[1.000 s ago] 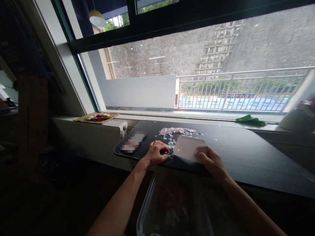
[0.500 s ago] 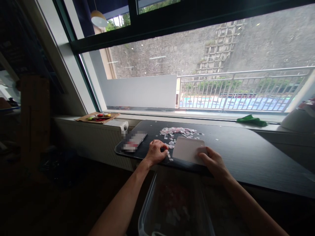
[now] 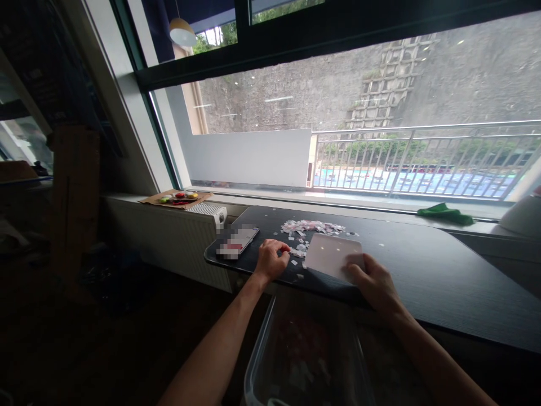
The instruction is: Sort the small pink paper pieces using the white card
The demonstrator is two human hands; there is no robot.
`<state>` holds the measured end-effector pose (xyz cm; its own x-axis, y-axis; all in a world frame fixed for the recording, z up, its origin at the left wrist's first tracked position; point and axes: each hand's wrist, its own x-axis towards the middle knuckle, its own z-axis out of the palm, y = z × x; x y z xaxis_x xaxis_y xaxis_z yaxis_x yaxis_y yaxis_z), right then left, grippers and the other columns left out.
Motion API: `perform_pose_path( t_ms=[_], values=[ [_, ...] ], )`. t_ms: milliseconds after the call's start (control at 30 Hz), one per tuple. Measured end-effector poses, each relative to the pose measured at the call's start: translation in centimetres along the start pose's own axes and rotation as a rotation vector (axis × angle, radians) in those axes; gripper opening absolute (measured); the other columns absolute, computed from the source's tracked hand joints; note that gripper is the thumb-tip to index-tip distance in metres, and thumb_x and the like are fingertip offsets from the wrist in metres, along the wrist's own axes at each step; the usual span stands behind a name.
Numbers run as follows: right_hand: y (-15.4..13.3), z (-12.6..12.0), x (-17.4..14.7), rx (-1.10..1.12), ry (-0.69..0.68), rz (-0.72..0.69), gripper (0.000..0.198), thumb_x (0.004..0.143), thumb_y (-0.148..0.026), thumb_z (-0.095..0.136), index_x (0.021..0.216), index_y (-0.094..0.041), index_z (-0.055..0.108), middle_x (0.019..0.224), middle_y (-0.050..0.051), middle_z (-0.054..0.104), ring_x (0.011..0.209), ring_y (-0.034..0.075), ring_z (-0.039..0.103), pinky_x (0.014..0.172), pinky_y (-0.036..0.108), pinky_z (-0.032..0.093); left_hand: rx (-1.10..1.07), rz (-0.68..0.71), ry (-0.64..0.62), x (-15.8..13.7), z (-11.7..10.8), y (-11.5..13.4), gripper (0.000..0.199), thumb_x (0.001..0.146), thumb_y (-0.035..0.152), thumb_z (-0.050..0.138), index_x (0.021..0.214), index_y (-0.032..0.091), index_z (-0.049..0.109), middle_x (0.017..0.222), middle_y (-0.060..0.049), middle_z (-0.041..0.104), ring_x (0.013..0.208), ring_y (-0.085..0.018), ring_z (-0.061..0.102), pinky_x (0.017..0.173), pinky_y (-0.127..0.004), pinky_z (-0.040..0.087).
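My right hand [image 3: 376, 279] grips the near right corner of a flat, pale rectangular sheet [image 3: 332, 255], thumb on top, just over the front edge of the dark table. Three small glints show on its surface. My left hand [image 3: 271, 259] is at the table's edge, fingers curled and thumb drawn in; whether a scrap is pinched there is too small to see. Right beside its fingertips lie loose white paper scraps [image 3: 301, 248], between the hand and the sheet. Behind them spreads a larger pile of whitish-pink scraps [image 3: 313, 226].
A phone-like object [image 3: 239, 243], partly blurred out, lies on the dark table [image 3: 422, 270] at left. Below the edge stands a clear plastic bin [image 3: 258, 361] with scraps inside. A green cloth [image 3: 446, 214] rests on the sill, and cardboard [image 3: 146, 200] with colourful items sits atop the radiator.
The camera view has turned slightly left. My left hand has drawn a little away from the sheet, and light glints now show on the sheet, still in my right hand.
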<state>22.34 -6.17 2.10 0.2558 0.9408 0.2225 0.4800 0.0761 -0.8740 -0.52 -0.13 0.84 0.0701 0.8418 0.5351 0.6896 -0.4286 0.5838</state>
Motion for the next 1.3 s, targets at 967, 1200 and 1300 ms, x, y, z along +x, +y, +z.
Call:
perform_pose_path(
  t_ms=[967, 1200, 1300],
  values=[
    [-1.6, -1.9, -2.6, -0.169, -0.051, -0.113, 0.025, 0.071, -0.037, 0.053, 0.083, -0.019, 0.063, 0.065, 0.002, 0.063, 0.058, 0.016, 0.057, 0.053, 0.027, 0.044, 0.045, 0.008, -0.013, -0.2, -0.1, 0.5, 0.016, 0.068, 0.013, 0.052, 0.067, 0.02, 0.067, 0.078, -0.002, 0.069, 0.091, -0.02, 0.056, 0.092, -0.037, 0.04],
    [-2.2, -1.9, -2.6, -0.147, -0.047, -0.165, 0.026, 0.073, -0.039, 0.052, 0.085, -0.019, 0.063, 0.067, 0.002, 0.065, 0.058, 0.016, 0.058, 0.053, 0.027, 0.045, 0.05, -0.002, -0.031, -0.3, -0.2, 0.8, 0.016, 0.068, 0.013, 0.052, 0.068, 0.021, 0.066, 0.079, -0.002, 0.068, 0.092, -0.02, 0.056, 0.094, -0.038, 0.039],
    [-2.5, -1.4, -2.6, -0.198, -0.084, -0.186, 0.023, 0.074, -0.037, 0.052, 0.084, -0.02, 0.064, 0.065, 0.002, 0.064, 0.057, 0.016, 0.057, 0.053, 0.027, 0.045, 0.057, -0.002, -0.033, -0.3, -0.2, 0.8, 0.017, 0.068, 0.012, 0.051, 0.067, 0.021, 0.066, 0.079, -0.002, 0.068, 0.092, -0.02, 0.056, 0.094, -0.038, 0.039]
  ],
)
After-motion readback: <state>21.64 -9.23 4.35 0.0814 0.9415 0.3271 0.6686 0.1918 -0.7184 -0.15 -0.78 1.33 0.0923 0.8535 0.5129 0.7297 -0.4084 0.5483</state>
